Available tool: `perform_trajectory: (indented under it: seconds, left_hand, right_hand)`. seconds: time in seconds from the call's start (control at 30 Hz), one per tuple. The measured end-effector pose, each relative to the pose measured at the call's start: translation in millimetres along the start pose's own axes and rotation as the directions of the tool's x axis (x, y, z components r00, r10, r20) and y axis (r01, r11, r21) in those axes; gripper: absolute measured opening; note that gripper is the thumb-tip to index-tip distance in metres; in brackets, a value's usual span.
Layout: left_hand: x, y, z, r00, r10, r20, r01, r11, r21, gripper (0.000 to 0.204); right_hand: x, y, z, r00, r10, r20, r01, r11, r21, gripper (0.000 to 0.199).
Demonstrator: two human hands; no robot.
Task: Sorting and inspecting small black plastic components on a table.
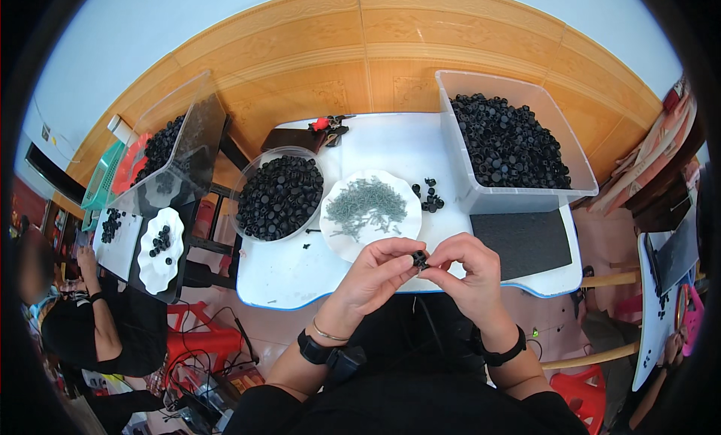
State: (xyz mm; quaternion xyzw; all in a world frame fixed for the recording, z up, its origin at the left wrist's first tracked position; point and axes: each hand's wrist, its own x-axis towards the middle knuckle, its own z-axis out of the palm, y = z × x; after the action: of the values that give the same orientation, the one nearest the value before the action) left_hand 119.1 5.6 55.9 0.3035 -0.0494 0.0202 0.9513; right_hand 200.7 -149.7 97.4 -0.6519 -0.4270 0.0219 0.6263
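Observation:
Just over the table's front edge, my left hand [378,273] pinches a small black plastic part [420,259] between thumb and forefinger. My right hand [471,276] meets it from the other side, thumb and forefinger pressed together against the part. Whether a separate tiny piece sits in the right fingertips cannot be made out. Behind my hands is a white scalloped plate [353,249] with a heap of small grey screws [368,202]. To its left stands a round clear tub [236,202] full of black caps [279,195]. Several loose black parts [432,201] lie right of the plate.
A big clear bin [518,201] of black parts stands at the right, behind a dark mat [522,243]. A brown wallet-like case [289,139] lies at the back. Left, a co-worker [101,322] sits by another bin and plate [154,270]. Red stools [199,334] flank me.

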Motion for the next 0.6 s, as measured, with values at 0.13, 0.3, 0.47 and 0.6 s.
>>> perform_trajectory:
  seconds: [0.13,0.3,0.47,0.6]
  left_hand:
    - [2,1,2,0.999,-0.027,0.033,0.027,1.0,0.017,0.02]
    - [2,2,0,0.997,-0.037,0.063,0.037,0.999,-0.002,0.028]
    - [1,4,5,0.998,-0.061,-0.016,0.061,0.997,0.045,0.05]
    - [2,2,4,0.997,-0.072,-0.006,0.072,0.997,0.023,0.056]
  right_hand:
    - [0,-2,0,0.997,0.07,0.014,-0.07,0.998,0.008,0.024]
    - [5,-10,-5,0.986,0.061,0.158,-0.047,0.995,-0.09,0.035]
    - [6,-15,-7,0.969,0.053,0.242,-0.012,0.986,-0.167,0.038]
    - [6,-16,-8,0.968,0.039,0.246,0.004,0.985,-0.172,0.037]
